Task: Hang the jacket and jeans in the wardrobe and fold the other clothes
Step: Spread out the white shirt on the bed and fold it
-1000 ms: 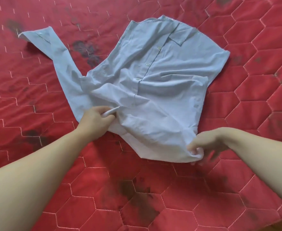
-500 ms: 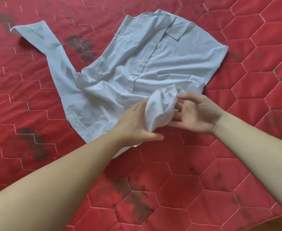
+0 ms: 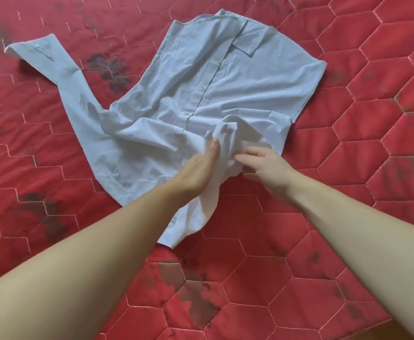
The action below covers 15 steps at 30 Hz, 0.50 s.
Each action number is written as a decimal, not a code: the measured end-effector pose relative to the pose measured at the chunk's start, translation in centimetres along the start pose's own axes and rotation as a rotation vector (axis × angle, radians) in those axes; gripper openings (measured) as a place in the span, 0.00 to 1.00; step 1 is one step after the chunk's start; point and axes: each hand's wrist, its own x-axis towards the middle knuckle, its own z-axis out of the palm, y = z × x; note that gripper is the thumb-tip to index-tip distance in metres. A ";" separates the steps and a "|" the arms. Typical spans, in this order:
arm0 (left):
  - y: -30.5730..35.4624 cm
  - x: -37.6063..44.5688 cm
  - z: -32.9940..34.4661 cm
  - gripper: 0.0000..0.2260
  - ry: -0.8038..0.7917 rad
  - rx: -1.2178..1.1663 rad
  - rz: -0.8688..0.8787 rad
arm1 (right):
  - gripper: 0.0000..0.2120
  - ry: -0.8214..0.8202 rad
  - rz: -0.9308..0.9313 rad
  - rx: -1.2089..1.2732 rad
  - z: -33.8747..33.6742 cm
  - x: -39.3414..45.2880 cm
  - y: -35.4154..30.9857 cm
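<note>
Here, one blue shirt (image 3: 215,94) on one red quilt (image 3: 348,168); left hand (image 3: 198,170) lies flat-fingered, right hand (image 3: 264,165) seemingly pinches its bunched hem.

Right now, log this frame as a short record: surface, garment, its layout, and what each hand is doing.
surface: red quilted bedspread with hexagon stitching and dark patches
garment: light blue button-up shirt, front up, collar at the far end
sleeve: one long sleeve stretched out to the left, cuff flat
fold state: lower hem bunched up into a lump, not yet flat
left hand: fingers fairly straight, pressing against the bunched cloth
right hand: fingers curled, pinching the bunched cloth
</note>
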 end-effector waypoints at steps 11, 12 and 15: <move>-0.5 1.4 1.9 0.22 0.108 0.040 0.139 | 0.19 -0.405 0.407 0.138 -8.1 -4.4 -3.8; -0.6 1.4 2.1 0.21 0.108 0.065 0.131 | 0.23 -0.490 0.439 0.146 -8.6 -5.1 -4.2; -1.5 0.9 3.4 0.18 0.012 0.242 0.166 | 0.28 -0.435 0.340 0.323 -9.8 -5.3 -4.7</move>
